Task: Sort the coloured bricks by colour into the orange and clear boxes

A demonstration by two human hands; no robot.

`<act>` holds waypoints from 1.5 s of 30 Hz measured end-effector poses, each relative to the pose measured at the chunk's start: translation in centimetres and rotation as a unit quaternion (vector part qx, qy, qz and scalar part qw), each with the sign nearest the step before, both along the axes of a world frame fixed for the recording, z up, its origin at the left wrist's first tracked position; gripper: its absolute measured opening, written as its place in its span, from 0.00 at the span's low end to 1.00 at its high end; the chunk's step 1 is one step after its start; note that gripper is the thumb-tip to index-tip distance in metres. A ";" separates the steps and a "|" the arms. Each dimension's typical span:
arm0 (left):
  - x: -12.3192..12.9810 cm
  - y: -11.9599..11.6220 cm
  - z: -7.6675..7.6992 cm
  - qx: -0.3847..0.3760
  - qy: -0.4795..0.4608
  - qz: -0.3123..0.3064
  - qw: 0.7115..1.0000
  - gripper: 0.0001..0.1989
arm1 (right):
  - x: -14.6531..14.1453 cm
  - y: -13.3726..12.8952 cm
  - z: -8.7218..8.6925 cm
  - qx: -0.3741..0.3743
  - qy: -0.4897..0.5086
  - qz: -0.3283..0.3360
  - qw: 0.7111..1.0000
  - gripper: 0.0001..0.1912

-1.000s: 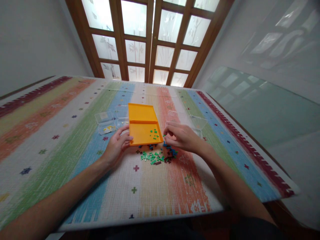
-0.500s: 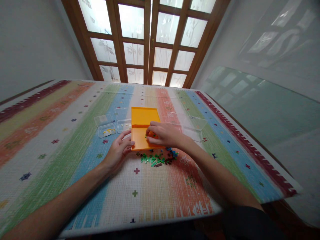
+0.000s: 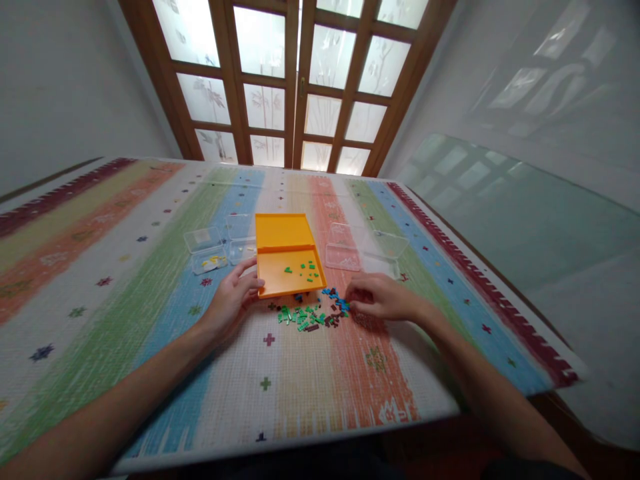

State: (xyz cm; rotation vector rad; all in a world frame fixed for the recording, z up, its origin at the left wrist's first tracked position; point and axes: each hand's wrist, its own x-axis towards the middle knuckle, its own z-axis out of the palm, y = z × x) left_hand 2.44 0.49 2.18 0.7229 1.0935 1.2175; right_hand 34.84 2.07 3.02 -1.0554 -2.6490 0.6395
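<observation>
An orange box (image 3: 280,280) lies open, its lid (image 3: 283,231) folded back away from me. Several small green pieces (image 3: 310,265) rest inside its right half. My left hand (image 3: 235,293) grips the box's left edge, thumb at the near corner. In front of the box a pile of small green pieces (image 3: 300,317), brown pieces (image 3: 331,320) and blue pieces (image 3: 341,303) is spread on the cloth. My right hand (image 3: 375,295) is at the pile's right edge beside the blue pieces, fingers bent together; what its fingertips hold, if anything, is too small to make out.
Left of the orange box stand clear open boxes, one with yellow and white pieces (image 3: 210,262). More clear boxes (image 3: 383,267) stand to the right, one with a pinkish look (image 3: 343,258). A striped cloth (image 3: 240,400) covers the table.
My right hand has moved from inside the orange box, rightward and nearer, to the pile's edge. The green pieces in the box are now uncovered. My left hand remains on the box.
</observation>
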 end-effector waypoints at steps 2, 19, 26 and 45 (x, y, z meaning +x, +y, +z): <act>0.1 0.0 0.0 -0.001 0.003 -0.001 1.000 0.32 | 0.3 -0.5 -1.1 -0.001 -0.011 -0.012 1.000 0.05; 0.2 -0.3 0.0 0.004 -0.004 -0.014 1.000 0.29 | -2.7 1.0 1.8 0.028 0.117 -0.042 0.992 0.04; 0.3 -0.3 -0.3 0.008 0.006 -0.023 1.000 0.29 | -8.0 3.6 2.6 0.085 0.086 -0.007 0.993 0.01; 0.2 -0.5 0.1 0.006 -0.012 -0.030 0.999 0.30 | -10.6 4.6 3.2 0.086 0.004 0.035 0.996 0.09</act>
